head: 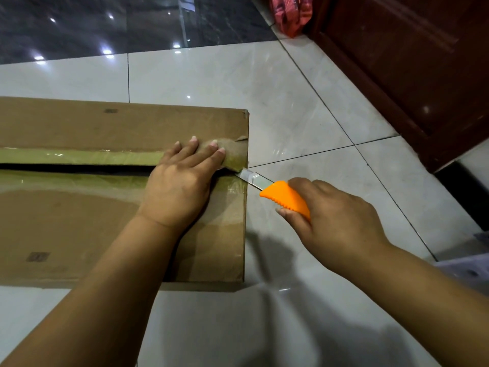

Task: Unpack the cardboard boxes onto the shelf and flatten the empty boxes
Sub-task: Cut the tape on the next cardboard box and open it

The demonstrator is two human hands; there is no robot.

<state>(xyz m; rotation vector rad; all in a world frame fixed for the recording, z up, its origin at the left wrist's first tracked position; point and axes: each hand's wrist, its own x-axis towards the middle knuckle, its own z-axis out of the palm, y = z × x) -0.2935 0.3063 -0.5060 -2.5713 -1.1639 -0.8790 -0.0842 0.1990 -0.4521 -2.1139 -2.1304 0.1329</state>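
A large brown cardboard box (66, 215) lies on the tiled floor, taped along its middle seam. The seam is slit open along most of its length, showing a dark gap. My left hand (182, 178) presses flat on the box top near the right end of the seam, fingers spread. My right hand (336, 221) grips an orange utility knife (287, 198) just off the box's right edge. The blade tip touches the tape at the seam's right end, under my left fingertips.
A dark red-brown wooden door or cabinet (412, 70) stands at the right. A red plastic bag (288, 14) lies beside it at the top. Dark glossy floor tiles (105, 25) run along the far side, light tiles elsewhere.
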